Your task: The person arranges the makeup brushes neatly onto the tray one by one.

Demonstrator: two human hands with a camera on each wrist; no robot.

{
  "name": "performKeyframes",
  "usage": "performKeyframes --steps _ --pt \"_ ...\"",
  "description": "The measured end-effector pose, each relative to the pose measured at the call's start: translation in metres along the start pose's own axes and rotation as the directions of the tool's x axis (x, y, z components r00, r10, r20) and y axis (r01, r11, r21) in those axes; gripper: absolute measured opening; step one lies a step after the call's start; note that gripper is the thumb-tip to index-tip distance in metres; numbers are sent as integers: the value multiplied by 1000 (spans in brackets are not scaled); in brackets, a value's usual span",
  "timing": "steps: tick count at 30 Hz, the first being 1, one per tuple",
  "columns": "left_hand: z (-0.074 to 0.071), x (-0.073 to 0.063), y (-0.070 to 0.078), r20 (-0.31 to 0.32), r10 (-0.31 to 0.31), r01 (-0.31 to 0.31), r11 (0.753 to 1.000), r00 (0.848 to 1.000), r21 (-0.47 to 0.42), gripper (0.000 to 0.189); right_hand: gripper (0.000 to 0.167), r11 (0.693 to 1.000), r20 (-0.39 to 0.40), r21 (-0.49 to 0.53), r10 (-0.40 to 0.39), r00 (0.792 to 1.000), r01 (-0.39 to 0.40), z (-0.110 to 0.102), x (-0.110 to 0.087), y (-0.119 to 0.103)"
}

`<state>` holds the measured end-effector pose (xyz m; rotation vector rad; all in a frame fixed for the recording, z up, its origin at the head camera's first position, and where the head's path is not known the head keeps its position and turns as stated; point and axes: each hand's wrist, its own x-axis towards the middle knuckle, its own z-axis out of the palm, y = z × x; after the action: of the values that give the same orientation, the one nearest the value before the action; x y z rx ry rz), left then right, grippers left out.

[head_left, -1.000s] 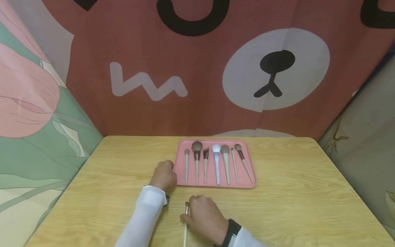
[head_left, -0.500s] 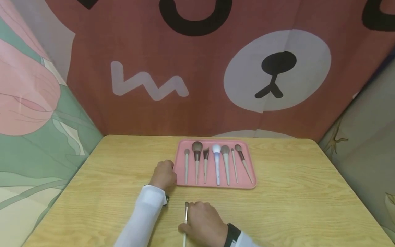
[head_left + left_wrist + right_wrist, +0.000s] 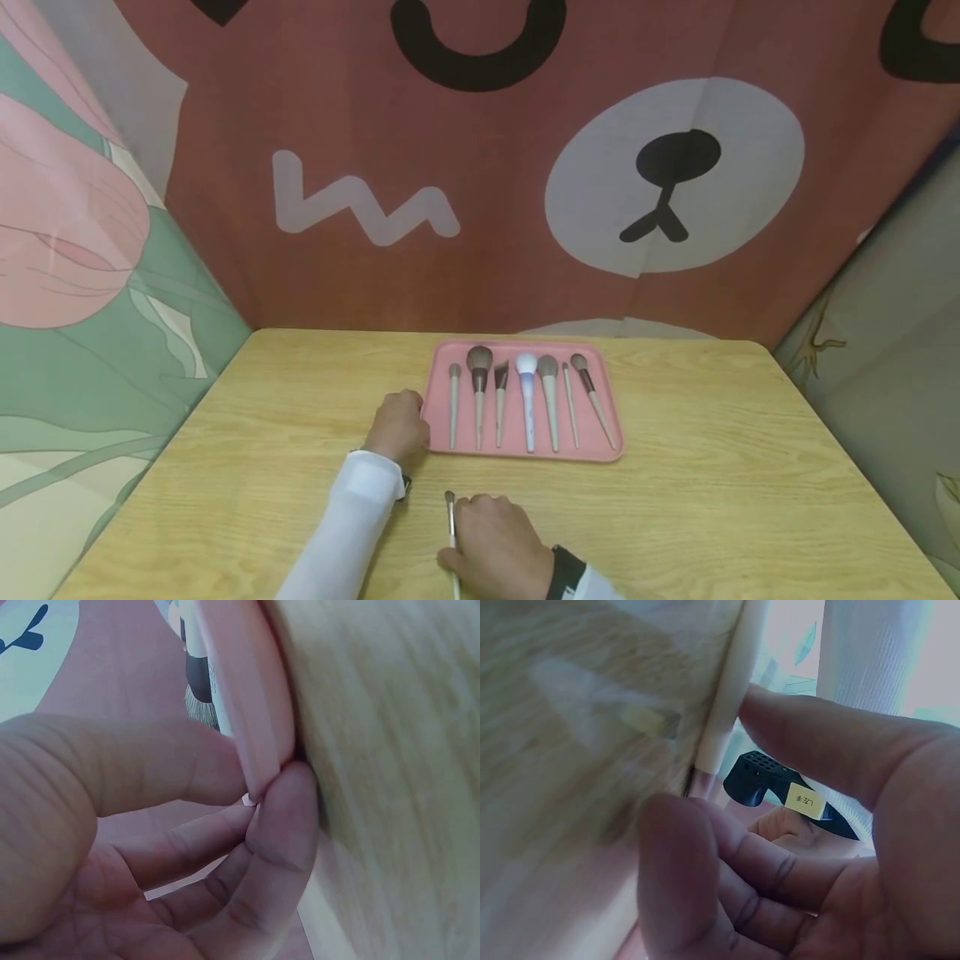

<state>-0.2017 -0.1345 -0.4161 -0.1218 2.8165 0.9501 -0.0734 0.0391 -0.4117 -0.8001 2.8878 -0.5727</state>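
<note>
In the head view a pink tray [image 3: 517, 456] lies on the table with several makeup brushes in a row, heads pointing away. My left hand [image 3: 397, 427] is at its left edge. The left wrist view shows the thumb [image 3: 172, 765] and curled fingers pinching the tray's rim. Nearer the front, my right hand [image 3: 498, 546] holds a thin makeup brush [image 3: 452, 521] with a small dark head and pale handle. Its head points toward the tray, just short of it. In the right wrist view the pale handle [image 3: 731, 697] runs between thumb and curled fingers.
The light wooden table [image 3: 712, 517] extends to both sides of the tray. A bear-patterned cloth [image 3: 450, 283] hangs behind its far edge, and a flower-patterned cloth [image 3: 67, 350] at the left. Black bands and white sleeves cover the wrists.
My right hand has shifted slightly toward the front edge, and the thin makeup brush has turned a little, its head leaning left. The left hand and tray stay in place.
</note>
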Motion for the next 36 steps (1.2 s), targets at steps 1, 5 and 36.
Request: performKeyframes --steps 1,5,36 --pt "0 0 0 -1 3 -3 1000 1000 2 22 36 1000 4 -1 -2 1000 2 0 0 0" --pt "1 0 -2 1 11 -11 1000 1000 2 20 29 1000 5 -3 -21 1000 21 -1 -1 0" --pt "1 -1 -1 -9 3 -3 1000 1000 11 17 30 994 42 -85 -64 997 67 1 1 -2"
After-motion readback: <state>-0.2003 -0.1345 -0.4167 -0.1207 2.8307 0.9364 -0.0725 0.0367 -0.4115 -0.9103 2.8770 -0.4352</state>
